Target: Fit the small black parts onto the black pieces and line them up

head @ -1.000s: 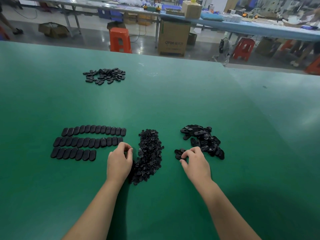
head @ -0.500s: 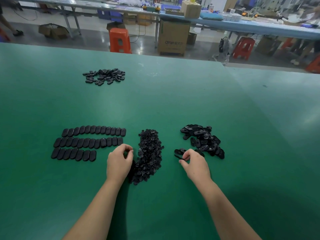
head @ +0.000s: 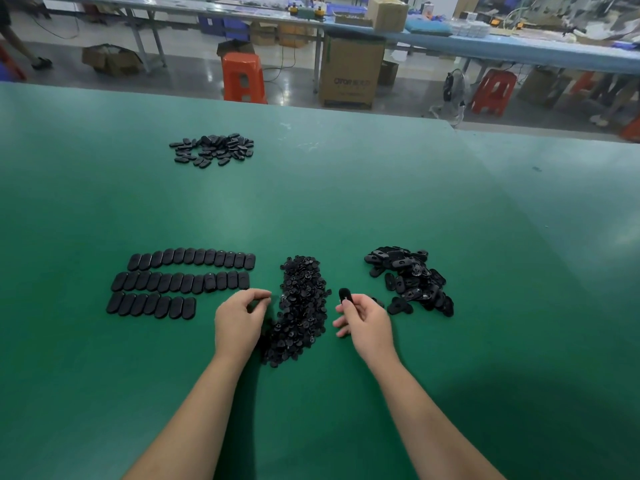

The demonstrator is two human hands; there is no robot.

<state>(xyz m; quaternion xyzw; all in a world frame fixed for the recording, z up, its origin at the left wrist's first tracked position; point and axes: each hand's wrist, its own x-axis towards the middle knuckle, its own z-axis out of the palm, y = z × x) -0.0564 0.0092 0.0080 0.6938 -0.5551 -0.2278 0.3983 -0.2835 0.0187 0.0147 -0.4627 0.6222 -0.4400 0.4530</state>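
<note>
A long heap of small black parts [head: 303, 306] lies on the green table [head: 346, 202] between my hands. To its right is a loose pile of black oval pieces [head: 412, 280]. My right hand [head: 367, 322] is lifted off the table and pinches one black oval piece [head: 345, 295] between thumb and fingers. My left hand [head: 239, 322] sits at the left edge of the heap with thumb and fingertips pinched together; whatever is between them is too small to make out. Three rows of lined-up black pieces [head: 180, 282] lie to the left.
Another pile of black pieces [head: 213, 150] lies far back on the left of the table. Beyond the far table edge are an orange stool [head: 244, 77], a cardboard box [head: 349, 74], a fan [head: 452, 93] and other workbenches.
My right hand has picked one oval piece out of the pile's near edge, lifted it and turned toward the middle. My left hand has stayed at the heap's left edge.
</note>
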